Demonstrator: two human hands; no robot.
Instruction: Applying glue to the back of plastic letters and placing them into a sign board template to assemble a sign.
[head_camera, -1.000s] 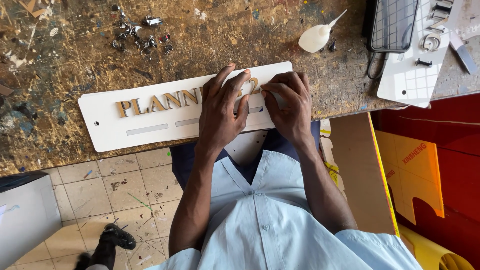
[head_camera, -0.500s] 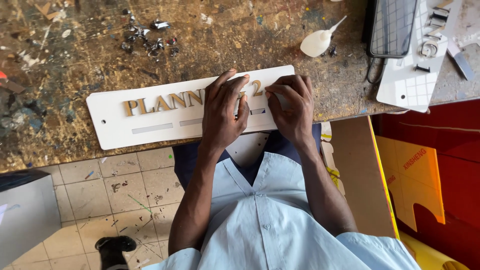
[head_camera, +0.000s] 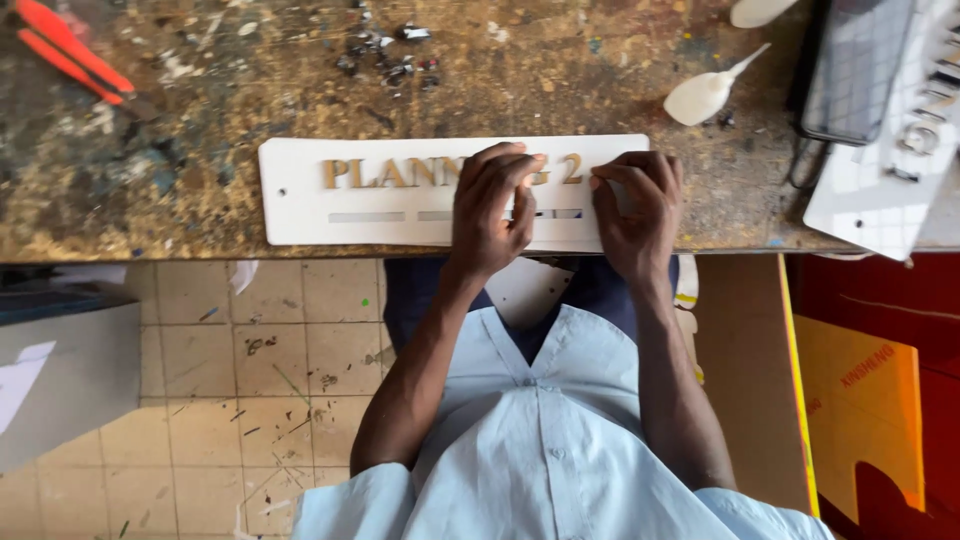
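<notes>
Two hands down on the white sign plate (head_camera: 300, 200), which lies flat along the near edge of the bench (head_camera: 200, 100) so I can lean over it and press straight down.

Far out to the left of my fingers, at the back corner, lie orange-handled pliers (head_camera: 60, 50), well apart from the work. Closer in, beyond my left fingertips, sits a scatter of small dark scraps (head_camera: 390, 60).

On the plate, the gold letters (head_camera: 385, 173) run up to my left fingers and disappear under them. My left hand (head_camera: 490, 210) lies flat, fingers (head_camera: 505, 170) close together and stretched across the middle of the row, pinning plate and letters; it grips nothing, just presses. Below the letters a line of grey strips (head_camera: 365, 216) passes under my palm.

Between the two hands the gold numeral (head_camera: 571, 168) shows, just beside my right fingertips. My right hand (head_camera: 640, 205) rests on the plate's right end, fingertips (head_camera: 610, 180) pinched together at the edge; whether a small piece sits between them I cannot tell.

Beyond my right fingers lies a white squeeze bottle with a thin nozzle (head_camera: 705, 92), near enough to grab. Further right sit a dark phone (head_camera: 850, 70) and a white board with cut letters (head_camera: 890, 170), well apart from my fingers.
</notes>
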